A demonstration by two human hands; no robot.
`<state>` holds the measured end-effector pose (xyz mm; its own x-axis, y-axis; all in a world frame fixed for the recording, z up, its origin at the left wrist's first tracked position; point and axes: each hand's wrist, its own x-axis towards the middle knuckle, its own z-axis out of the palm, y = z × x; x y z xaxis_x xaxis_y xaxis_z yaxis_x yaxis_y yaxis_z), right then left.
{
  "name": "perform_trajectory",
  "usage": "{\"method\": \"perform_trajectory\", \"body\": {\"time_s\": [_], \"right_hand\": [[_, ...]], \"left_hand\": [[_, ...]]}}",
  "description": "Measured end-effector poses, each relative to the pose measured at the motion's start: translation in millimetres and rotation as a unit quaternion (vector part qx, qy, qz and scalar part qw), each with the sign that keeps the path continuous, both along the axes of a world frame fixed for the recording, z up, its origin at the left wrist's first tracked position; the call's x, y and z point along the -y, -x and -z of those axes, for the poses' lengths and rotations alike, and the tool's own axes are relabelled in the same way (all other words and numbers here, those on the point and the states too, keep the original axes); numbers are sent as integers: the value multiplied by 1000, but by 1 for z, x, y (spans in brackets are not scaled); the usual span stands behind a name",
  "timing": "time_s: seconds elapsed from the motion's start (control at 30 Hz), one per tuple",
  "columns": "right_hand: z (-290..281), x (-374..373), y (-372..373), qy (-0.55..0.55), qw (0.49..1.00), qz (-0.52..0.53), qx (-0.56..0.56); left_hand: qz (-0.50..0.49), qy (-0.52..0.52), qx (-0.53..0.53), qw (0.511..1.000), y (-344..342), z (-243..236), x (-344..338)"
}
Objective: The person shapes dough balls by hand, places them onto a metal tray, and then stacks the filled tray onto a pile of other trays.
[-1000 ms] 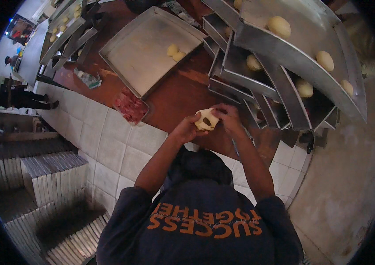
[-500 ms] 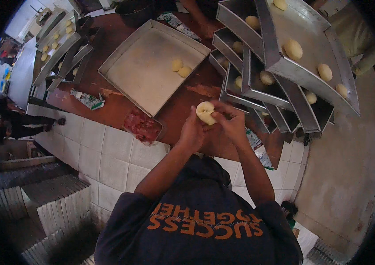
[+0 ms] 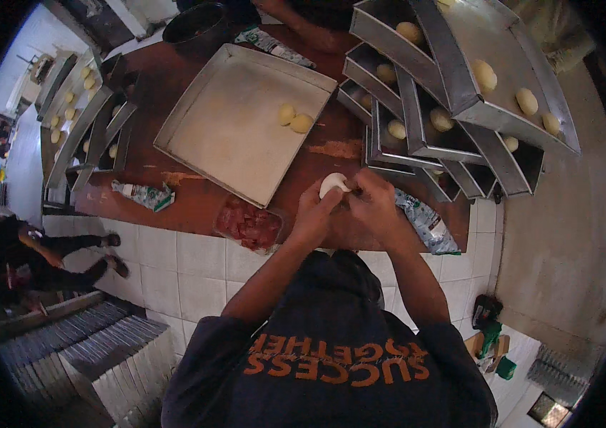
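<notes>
A pale piece of dough (image 3: 333,185) sits in my left hand (image 3: 311,212), whose fingers are wrapped round its lower side. My right hand (image 3: 372,200) has its fingertips pinched on the dough's right edge. Both hands are over the near edge of the brown table. Just beyond them lies a large square metal tray (image 3: 228,121) with a few round dough balls (image 3: 301,123) near its right side. Left of my hands, a clear container of red chunks (image 3: 249,223) stands at the table's edge.
Stacked metal trays (image 3: 474,143) holding dough balls rise at the right; another stack (image 3: 78,128) stands far left. Printed packets (image 3: 428,222) lie on the table (image 3: 196,189). A dark pot (image 3: 196,28) and another person's arm (image 3: 303,25) are at the back. Someone (image 3: 39,250) is at far left.
The dough shows a smooth white side where a folded, dimpled face showed before. My right fingers have closed in at its edge. The whole view has shifted slightly.
</notes>
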<state>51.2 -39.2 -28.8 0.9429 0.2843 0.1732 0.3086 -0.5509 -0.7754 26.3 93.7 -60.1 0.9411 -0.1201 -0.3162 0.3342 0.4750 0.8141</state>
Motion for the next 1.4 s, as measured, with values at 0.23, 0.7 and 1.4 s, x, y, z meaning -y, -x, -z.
{"method": "perform_trajectory", "body": {"time_s": [0.23, 0.7, 1.4], "right_hand": [[10, -5, 8, 29, 983, -4, 183], [6, 154, 22, -50, 996, -66, 34], [-4, 227, 35, -114, 986, -73, 101]], "left_hand": [[-166, 131, -155, 965, -2, -16, 33], [-91, 120, -74, 986, 41, -6, 174], [-98, 151, -3, 984, 56, 3, 253]]}}
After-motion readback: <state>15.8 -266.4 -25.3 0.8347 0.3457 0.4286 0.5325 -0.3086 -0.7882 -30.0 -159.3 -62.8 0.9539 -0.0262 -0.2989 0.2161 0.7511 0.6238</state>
